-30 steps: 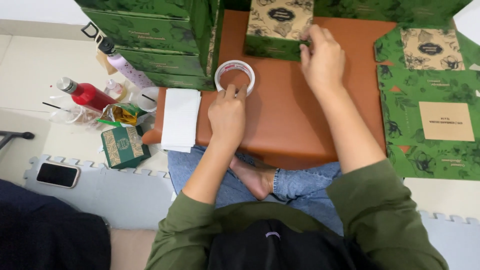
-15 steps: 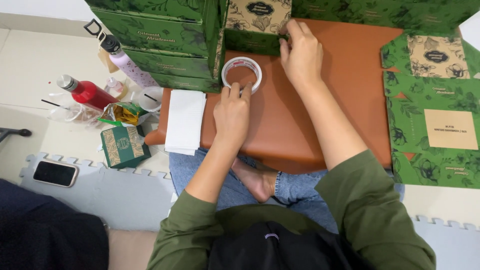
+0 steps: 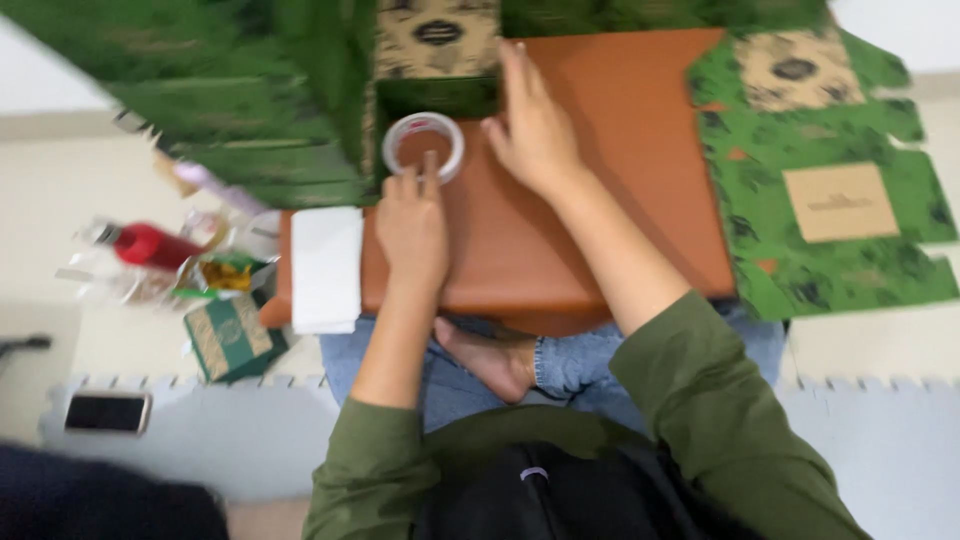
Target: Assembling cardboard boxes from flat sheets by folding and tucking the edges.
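My left hand [image 3: 412,225] rests on a brown board [image 3: 620,200] across my lap, its fingertips on the near rim of a clear tape roll [image 3: 423,145]. My right hand [image 3: 535,125] lies flat, fingers stretched out, next to a small green box with a tan patterned top [image 3: 437,60] at the board's far edge. The hand reaches the box's right side; whether it touches is blurred. The whole view is smeared by motion.
Green printed boxes [image 3: 230,110] are stacked at far left. A flat unfolded green carton [image 3: 830,200] lies right of the board. A white folded cloth [image 3: 325,268], a red bottle [image 3: 150,245], a small green box [image 3: 230,335] and a phone [image 3: 108,412] sit at left.
My right hand has slid off the small box's front towards its right side and opened flat. My left hand stays at the tape roll. The camera has swung, so everything shifts.
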